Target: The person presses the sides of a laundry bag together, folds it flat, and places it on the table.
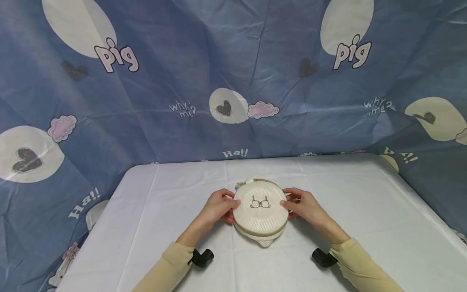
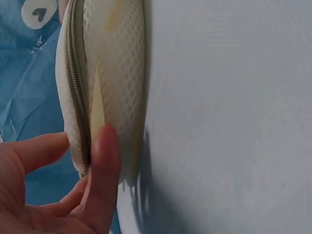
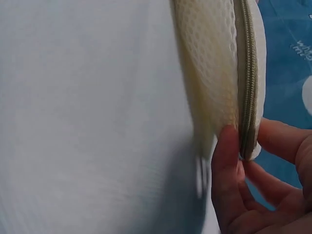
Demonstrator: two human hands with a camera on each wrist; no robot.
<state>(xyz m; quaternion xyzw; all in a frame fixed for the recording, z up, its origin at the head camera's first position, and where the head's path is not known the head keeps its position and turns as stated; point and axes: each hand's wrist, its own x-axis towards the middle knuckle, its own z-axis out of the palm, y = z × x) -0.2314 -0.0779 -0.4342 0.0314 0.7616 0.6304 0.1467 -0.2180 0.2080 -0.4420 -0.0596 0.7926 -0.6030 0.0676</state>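
Observation:
A round cream mesh bra laundry bag (image 1: pixel 260 219) is held over the middle of the white table, its flat top printed with a small bra outline. My left hand (image 1: pixel 219 206) pinches the left rim, thumb on top and fingers below. The opposite rim is gripped the same way by my right hand (image 1: pixel 303 205). A greenish zipper (image 2: pixel 74 68) runs around the bag's side in the left wrist view, and the right wrist view shows the zipper (image 3: pixel 249 73) too. Soft mesh sags below the rim to a point at the near side. What lies inside the bag is hidden.
A white cloth covers the table (image 1: pixel 175 194). Behind it and down both sides hangs a blue printed curtain (image 1: pixel 175 134). Black wrist-worn devices (image 1: pixel 203 258) sit near both cuffs, close over the tabletop.

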